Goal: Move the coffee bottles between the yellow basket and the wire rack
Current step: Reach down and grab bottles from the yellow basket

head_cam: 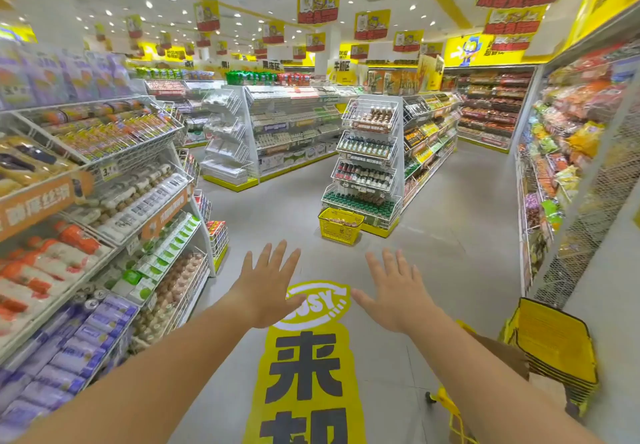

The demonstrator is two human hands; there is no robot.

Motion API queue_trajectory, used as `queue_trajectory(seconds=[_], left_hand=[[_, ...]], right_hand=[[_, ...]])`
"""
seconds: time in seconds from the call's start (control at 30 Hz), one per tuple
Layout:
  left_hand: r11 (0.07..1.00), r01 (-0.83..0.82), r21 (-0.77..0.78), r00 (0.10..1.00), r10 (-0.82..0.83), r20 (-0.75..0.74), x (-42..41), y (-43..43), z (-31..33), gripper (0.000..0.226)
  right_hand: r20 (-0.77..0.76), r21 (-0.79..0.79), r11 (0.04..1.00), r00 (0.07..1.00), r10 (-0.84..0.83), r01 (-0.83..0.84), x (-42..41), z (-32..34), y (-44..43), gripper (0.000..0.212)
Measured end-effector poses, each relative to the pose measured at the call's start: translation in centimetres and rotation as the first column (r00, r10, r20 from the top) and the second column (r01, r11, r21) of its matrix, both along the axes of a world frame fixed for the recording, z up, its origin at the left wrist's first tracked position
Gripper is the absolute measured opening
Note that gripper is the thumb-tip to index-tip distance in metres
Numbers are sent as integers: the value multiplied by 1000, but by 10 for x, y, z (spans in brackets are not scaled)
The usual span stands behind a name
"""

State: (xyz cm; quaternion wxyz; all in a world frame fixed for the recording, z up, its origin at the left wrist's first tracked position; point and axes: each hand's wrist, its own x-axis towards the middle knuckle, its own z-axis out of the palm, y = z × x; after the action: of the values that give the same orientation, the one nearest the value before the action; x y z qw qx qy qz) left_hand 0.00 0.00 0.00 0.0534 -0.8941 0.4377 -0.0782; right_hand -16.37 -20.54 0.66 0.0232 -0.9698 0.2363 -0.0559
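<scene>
Yellow mesh basket beside tiered white wire rack of bottles.

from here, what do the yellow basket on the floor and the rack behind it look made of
The yellow basket looks like moulded plastic, with a gridded wall. The wire rack seems thin metal wire, white-coated; bottles show through its open tiers.

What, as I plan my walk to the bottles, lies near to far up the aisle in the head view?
Left hand and right hand, open above the floor sticker → yellow basket → wire rack → back-wall shelves.
</scene>
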Motion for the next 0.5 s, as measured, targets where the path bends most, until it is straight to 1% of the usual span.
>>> queue_trajectory(seconds=[0.17, 0.33, 0.5], left_hand=[[1000, -2, -17, 1000, 2, -26, 82, -50, -6, 85], [999, 35, -1, 998, -35, -57, 170, -105, 5, 82], [999, 50, 16, 997, -49, -52, 252, -160, 12, 79]], right_hand=[[-8, -23, 1000, 1000, -20, 20, 78, -9, -42, 83], [2, -48, 996, 997, -79, 79, 164, 1, -97, 80], [11, -57, 992, 994, -112, 112, 240, 5, -153, 79]])
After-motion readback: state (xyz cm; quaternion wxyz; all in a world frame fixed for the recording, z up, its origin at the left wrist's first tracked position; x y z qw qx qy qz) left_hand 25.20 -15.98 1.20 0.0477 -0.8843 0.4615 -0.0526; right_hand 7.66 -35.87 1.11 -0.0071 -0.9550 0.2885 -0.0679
